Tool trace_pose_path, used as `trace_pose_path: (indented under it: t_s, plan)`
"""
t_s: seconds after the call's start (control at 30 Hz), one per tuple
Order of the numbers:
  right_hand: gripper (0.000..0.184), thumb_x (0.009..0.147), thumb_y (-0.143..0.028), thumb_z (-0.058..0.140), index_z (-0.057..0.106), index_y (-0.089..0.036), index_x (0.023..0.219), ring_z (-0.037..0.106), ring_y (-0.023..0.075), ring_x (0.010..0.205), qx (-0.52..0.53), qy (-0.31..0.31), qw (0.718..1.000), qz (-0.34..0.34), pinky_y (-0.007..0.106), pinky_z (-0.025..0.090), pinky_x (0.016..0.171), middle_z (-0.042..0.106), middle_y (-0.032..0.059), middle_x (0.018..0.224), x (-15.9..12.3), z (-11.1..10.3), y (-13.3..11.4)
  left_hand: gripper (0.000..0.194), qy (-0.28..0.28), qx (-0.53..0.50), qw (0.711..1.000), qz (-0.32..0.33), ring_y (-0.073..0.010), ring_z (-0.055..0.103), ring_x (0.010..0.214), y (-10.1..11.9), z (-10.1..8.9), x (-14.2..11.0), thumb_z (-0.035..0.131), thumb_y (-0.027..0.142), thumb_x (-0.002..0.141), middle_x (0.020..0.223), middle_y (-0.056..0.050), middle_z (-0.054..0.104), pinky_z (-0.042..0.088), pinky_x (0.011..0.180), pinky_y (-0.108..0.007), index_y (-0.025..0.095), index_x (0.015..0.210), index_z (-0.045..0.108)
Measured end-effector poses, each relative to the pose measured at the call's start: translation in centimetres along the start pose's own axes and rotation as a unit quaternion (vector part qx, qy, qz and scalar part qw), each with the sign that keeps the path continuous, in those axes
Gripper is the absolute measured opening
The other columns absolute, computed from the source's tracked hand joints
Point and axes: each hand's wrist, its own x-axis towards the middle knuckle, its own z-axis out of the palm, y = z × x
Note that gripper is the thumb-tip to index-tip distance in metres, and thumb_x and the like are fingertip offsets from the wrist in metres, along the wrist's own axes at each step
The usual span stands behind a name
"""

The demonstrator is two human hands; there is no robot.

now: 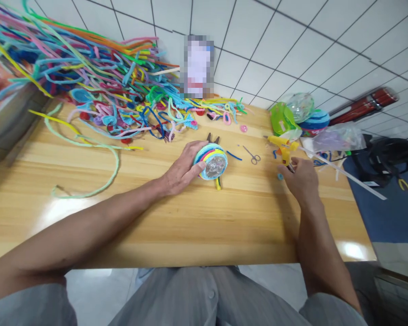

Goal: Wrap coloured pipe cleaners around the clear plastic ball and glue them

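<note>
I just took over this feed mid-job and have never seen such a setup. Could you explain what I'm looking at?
There's no machine here: the two grips are a person's bare hands. The single picture comes from a camera worn on that person's head, looking forward and down, so the forearms reach in from below.

The left grip holds a round piece wrapped in coloured fuzzy bands, its shiny end showing. Dark tips of a tool peek out beyond it. The right grip holds a yellow glue gun, a long pale stick trailing behind it.

On the wooden table, small scissors lie between the hands, a heap of fuzzy stems fills the far left, and a green packet sits at the far right.
</note>
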Motion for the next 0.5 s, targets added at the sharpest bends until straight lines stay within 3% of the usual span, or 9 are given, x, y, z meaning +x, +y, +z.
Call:
trace_pose_path:
  t_s: [0.07,0.17,0.33,0.5]
  plan:
    - [0.032,0.088,-0.054,0.078,0.077,-0.024,0.100,0.066,0.0271,0.080,-0.045,0.023,0.998,-0.026,0.047,0.057,0.082,0.075,0.0078,0.090,-2.0,-0.7,-2.4,0.063,0.005,-0.006,1.000,0.005,-0.0306,0.046,0.159,-0.1,0.1,0.0,0.037,0.060,0.118,0.166,-0.018,0.052,0.041,0.137,-0.057,0.021,0.168,0.040]
    - [0.022,0.097,-0.045,0.075,0.082,-0.027,0.109,0.070,0.0230,0.079,0.034,-0.033,0.990,-0.130,0.042,0.060,0.080,0.078,0.0049,0.093,-3.9,-0.7,-8.1,0.064,0.007,-0.011,1.000,0.000,-0.0317,0.046,0.159,-0.1,0.2,0.1,0.038,0.062,0.117,0.166,-0.018,0.052,0.041,0.137,-0.058,0.022,0.168,0.041]
    - [0.011,0.105,-0.029,0.073,0.081,-0.028,0.112,0.073,0.0206,0.082,0.129,-0.071,0.948,-0.283,0.038,0.060,0.080,0.080,0.0034,0.095,-3.6,2.1,-17.4,0.065,0.009,-0.019,1.000,-0.004,-0.0338,0.047,0.158,-0.1,0.3,0.1,0.039,0.062,0.117,0.165,-0.019,0.053,0.041,0.136,-0.061,0.022,0.168,0.041]
    - [0.016,0.108,-0.029,0.067,0.081,-0.029,0.115,0.074,0.0246,0.095,0.101,-0.080,0.935,-0.330,0.042,0.060,0.087,0.080,0.0064,0.103,-2.4,4.7,-20.5,0.065,0.012,-0.027,1.000,0.006,-0.0332,0.046,0.159,-0.1,0.4,0.1,0.040,0.059,0.117,0.166,-0.020,0.051,0.040,0.137,-0.060,0.020,0.169,0.041]
